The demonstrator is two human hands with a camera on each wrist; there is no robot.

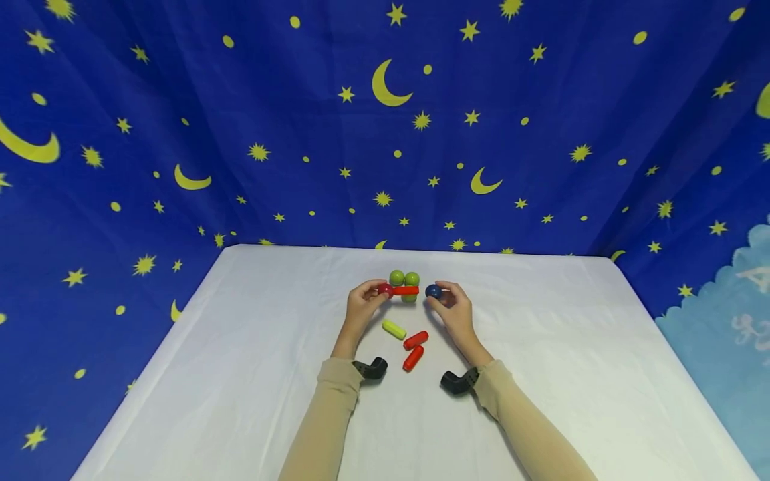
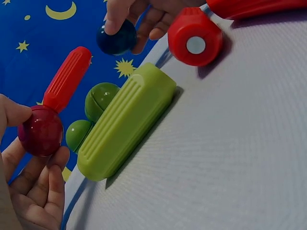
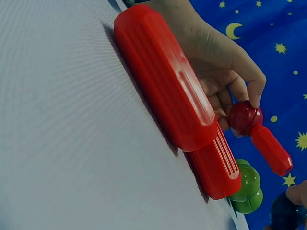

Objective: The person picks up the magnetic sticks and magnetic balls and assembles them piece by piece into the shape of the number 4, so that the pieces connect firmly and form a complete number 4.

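Note:
My left hand pinches a dark red ball between thumb and fingers. From that ball a red ribbed rod sticks out toward the right, joined end to ball. Facing it, my right hand holds a dark blue ball in its fingertips, a short gap away from the rod's free end. Behind the rod, several green balls sit close together on the table; the rod partly covers them in the head view.
Nearer to me lie a yellow-green rod and two red rods, one just behind the other. The white-covered table ends at a blue curtain with yellow stars and moons. Black wrist mounts jut inward from the sleeves.

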